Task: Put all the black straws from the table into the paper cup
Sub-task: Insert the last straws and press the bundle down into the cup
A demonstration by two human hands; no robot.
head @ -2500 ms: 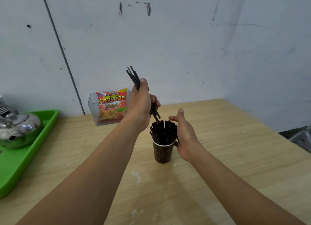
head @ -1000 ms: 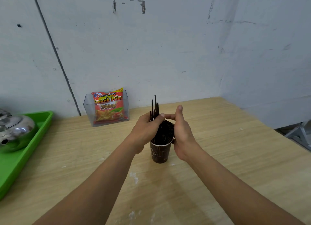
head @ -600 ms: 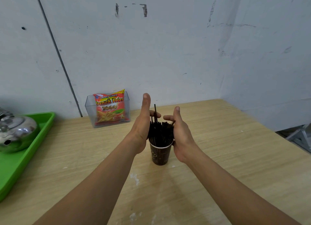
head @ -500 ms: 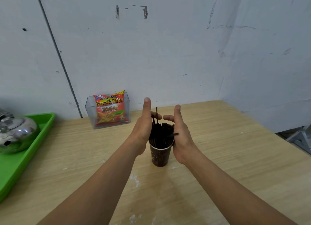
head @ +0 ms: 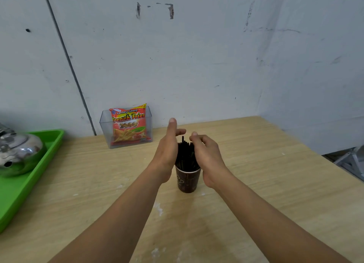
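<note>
- Head view: I am seeing the paper cup (head: 187, 181) standing upright on the surface (head: 256, 184), packed with black straws (head: 185, 154).
- Left hand (head: 167, 152) is pressing flat against the bundle's left side, grip open, fingers straight, holding nothing.
- Right hand (head: 206, 156) is cupping the right side, fingers curled loosely over the straw tops; I cannot tell whether it is gripping any.
- Snack packet (head: 129, 125) is sitting in a clear box behind.
</note>
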